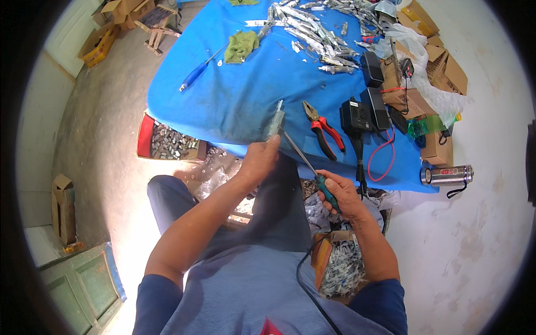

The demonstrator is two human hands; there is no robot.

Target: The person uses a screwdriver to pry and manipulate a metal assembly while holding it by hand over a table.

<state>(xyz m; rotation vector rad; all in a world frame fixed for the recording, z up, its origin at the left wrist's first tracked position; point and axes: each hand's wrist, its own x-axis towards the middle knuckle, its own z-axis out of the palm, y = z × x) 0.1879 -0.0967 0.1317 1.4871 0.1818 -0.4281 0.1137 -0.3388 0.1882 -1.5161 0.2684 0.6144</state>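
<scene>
My left hand point(261, 162) pinches a slim, pale grey, elongated piece point(275, 124) with a narrow metal tip, over the near edge of the blue-covered table. I cannot make out its exact kind. In my right hand point(345, 195) is a screwdriver point(326, 190) with a teal handle, gripped by the fingers. Its long metal shaft slants up and left, the tip at or very near the lower side of the grey piece; contact is too small to tell. Just right of it lie pliers point(325, 131) with red and black handles, jaws pointing away.
A pile of similar grey pieces point(321, 33) covers the table's far side. Left of it are a green cloth point(241, 47) and a blue-handled screwdriver point(194, 76). Black power adapters point(355, 116) lie at right, beyond a steel flask point(446, 175). A box of small metal parts point(174, 142) stands below left.
</scene>
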